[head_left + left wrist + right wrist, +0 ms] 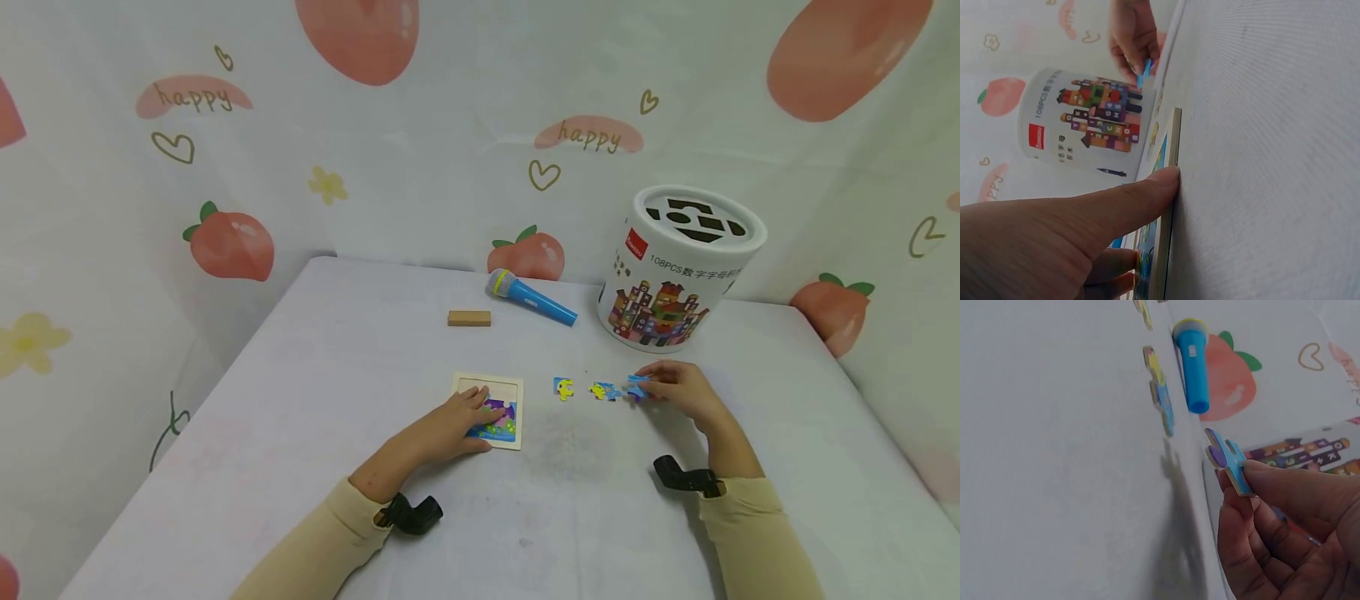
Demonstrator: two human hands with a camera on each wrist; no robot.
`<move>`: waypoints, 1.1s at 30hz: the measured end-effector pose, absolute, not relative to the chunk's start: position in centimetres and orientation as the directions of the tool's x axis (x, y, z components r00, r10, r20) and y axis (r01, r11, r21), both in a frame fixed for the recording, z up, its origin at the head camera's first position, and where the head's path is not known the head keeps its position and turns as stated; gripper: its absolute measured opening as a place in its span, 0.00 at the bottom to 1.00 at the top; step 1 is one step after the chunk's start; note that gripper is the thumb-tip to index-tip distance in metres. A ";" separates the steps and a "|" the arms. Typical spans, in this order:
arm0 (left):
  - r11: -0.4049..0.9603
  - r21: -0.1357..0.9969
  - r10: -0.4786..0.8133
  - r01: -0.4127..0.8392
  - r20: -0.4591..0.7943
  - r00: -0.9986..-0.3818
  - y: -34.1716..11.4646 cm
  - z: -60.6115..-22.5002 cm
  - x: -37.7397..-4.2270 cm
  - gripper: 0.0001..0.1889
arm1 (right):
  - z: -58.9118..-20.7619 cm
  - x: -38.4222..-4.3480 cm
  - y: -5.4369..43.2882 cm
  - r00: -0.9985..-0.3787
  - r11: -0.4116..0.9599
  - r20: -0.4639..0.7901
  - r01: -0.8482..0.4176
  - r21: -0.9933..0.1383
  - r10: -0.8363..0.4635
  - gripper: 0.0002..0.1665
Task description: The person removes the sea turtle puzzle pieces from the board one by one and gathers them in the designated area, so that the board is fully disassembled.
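My left hand [457, 423] lies over a small wooden puzzle board [489, 379] with a partly filled picture. In the left wrist view its thumb presses the edge of the board [1166, 240], and other fingers touch the picture. Thumb and fingers of my right hand [681, 388] pinch a blue and purple puzzle piece [1229, 461], lifted off the table in the right wrist view. To the left of that hand lie a yellow and blue piece [604, 391] and a separate yellow fish piece [563, 388].
Behind the pieces stands a large white bucket [660, 275] with a holed lid. A blue toy microphone [534, 298] and a wooden block [469, 318] lie toward the back of the white table [337, 358]. A printed curtain [420, 167] hangs behind.
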State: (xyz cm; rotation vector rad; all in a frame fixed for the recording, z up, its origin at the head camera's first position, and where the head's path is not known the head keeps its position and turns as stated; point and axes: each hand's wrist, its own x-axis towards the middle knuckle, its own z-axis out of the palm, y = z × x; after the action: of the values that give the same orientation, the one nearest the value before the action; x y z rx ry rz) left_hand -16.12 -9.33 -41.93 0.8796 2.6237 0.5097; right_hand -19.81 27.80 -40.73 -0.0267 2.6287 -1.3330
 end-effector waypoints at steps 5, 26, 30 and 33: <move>0.743 0.436 0.627 0.507 -0.190 -0.756 -9.3 -41.8 -16.1 0.28 | -41.1 -19.6 28.4 -0.979 0.584 -0.181 0.094 -0.806 -0.092 0.21; 0.726 0.449 0.644 0.521 -0.179 -0.744 -9.3 -42.0 -16.3 0.27 | -42.1 -19.5 28.9 -0.968 0.616 -0.246 0.169 -0.770 -0.042 0.22; 0.728 0.446 0.643 0.521 -0.181 -0.744 -9.3 -42.0 -16.3 0.28 | -42.3 -19.6 28.8 -0.974 0.621 -0.224 0.159 -0.767 -0.027 0.21; 0.731 0.445 0.640 0.517 -0.186 -0.745 -9.3 -41.8 -16.3 0.27 | -42.4 -19.6 28.7 -0.977 0.623 -0.211 0.159 -0.766 -0.010 0.20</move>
State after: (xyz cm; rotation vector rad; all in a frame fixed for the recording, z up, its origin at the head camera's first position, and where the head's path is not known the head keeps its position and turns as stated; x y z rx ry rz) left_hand -16.32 -9.29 -41.85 0.8997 2.6071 0.5294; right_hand -19.64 28.69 -42.40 0.1229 2.6504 -1.2788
